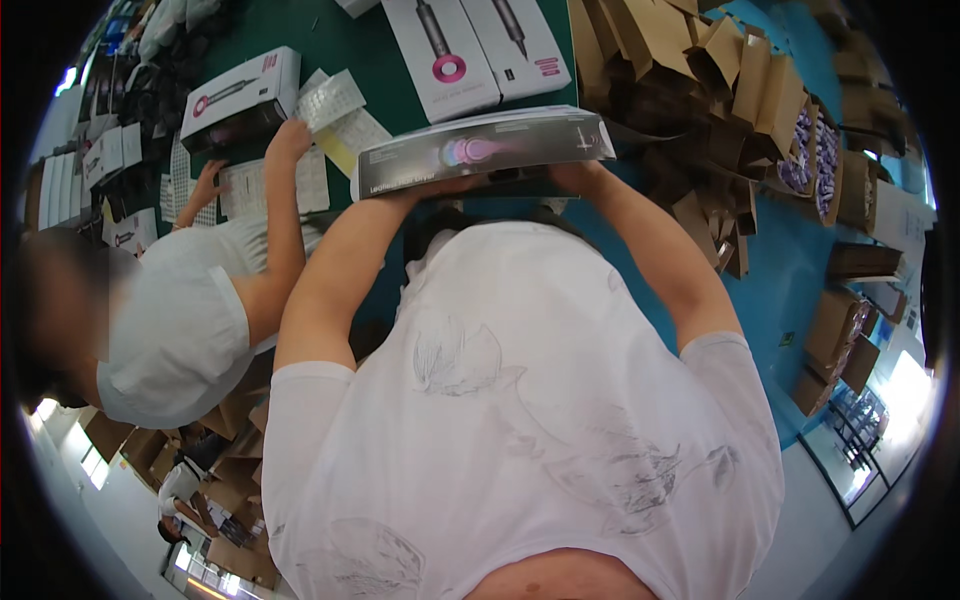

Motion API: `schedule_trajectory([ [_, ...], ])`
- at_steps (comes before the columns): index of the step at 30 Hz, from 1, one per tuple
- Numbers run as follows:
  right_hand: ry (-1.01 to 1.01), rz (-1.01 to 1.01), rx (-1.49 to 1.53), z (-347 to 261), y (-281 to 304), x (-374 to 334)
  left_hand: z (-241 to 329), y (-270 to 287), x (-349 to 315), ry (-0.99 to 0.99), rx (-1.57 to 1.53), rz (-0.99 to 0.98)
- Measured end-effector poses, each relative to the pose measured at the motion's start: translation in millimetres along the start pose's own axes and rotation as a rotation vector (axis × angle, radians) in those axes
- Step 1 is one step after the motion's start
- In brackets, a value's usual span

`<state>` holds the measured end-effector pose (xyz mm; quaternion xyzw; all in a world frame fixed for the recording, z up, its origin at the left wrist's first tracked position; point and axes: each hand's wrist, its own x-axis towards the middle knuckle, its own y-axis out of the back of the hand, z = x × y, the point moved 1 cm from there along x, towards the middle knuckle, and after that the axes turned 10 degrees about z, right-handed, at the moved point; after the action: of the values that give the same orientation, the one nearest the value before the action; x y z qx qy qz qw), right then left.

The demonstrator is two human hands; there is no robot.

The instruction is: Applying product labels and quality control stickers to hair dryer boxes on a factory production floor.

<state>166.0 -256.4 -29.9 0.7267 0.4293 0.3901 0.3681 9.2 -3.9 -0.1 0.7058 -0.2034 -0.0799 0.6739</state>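
A long, flat hair dryer box (pixel 485 152) is held up at the near edge of the green table. Its dark side, printed with a glowing pink ring, is turned toward me. My left hand (pixel 447 187) grips it from below near the middle, the fingers mostly hidden beneath it. My right hand (pixel 580 177) holds the underside close to the right end, its fingertips also out of sight. Just beyond it, two white boxes with dryer pictures, a left box (pixel 440 65) and a right box (pixel 520 50), lie side by side on the table.
To my left a co-worker (pixel 180 320) handles another white box (pixel 240 100) beside sticker sheets (pixel 335 100). Open brown cartons (pixel 690 60) crowd the right, near a carton of purple packets (pixel 808 150). The floor (pixel 770 270) is blue.
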Motion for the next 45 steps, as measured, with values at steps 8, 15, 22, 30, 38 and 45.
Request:
schedule_trajectory([
  [8, -0.081, 0.227, 0.105, -42, 34, 26, -9, -9, 8, 0.129, -0.119, 0.019],
  [15, -1.21, -0.069, 0.947, -54, 29, 35, -14, -9, 15, 0.214, -0.236, 0.032],
  [22, -1.229, 0.065, 0.996, -63, 30, 32, -14, -12, 19, 0.268, -0.292, 0.037],
  [30, -1.223, 0.116, 0.974, -70, 3, 35, -14, -18, 17, 0.307, -0.326, 0.055],
  [38, -1.246, 0.054, 0.689, -81, -9, 48, -19, -21, 3, 0.339, -0.356, 0.066],
  [45, -1.179, 0.101, 0.645, -78, -20, 45, -17, -24, 6, 0.357, -0.381, 0.076],
])
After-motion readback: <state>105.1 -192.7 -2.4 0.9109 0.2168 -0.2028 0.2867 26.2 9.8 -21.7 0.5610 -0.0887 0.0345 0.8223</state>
